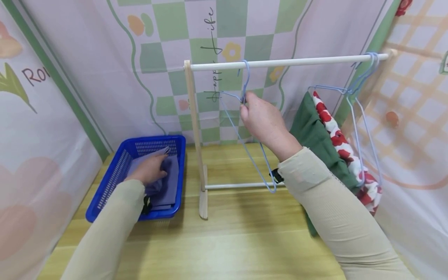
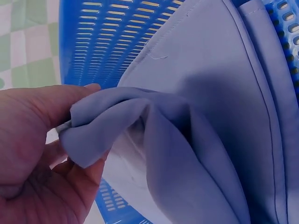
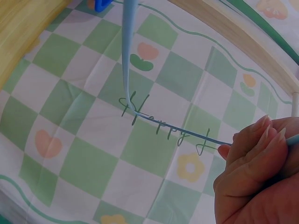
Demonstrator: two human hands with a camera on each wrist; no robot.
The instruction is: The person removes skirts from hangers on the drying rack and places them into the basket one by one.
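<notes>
In the blue basket (image 1: 91, 212) lies a grey-purple cloth (image 1: 171, 177), folded flat in part and bunched in part. My left hand (image 1: 148, 169) pinches a gathered edge of this cloth between thumb and fingers, as the left wrist view shows. At the rack's left part, a light blue hanger (image 1: 250, 157) has its hook over the white rail (image 1: 290, 62). My right hand (image 1: 264, 118) grips that hanger just below the hook; the right wrist view shows its fingers (image 3: 254, 156) curled round the wire.
At the rail's right end hang several blue hangers (image 1: 371, 72). They carry a green cloth (image 1: 308, 128) and a red-and-white patterned cloth (image 1: 336, 142). The rack's wooden left post (image 1: 196, 128) stands beside the basket on the wooden table (image 1: 241, 241). Printed curtains (image 1: 161, 23) close off the back and sides.
</notes>
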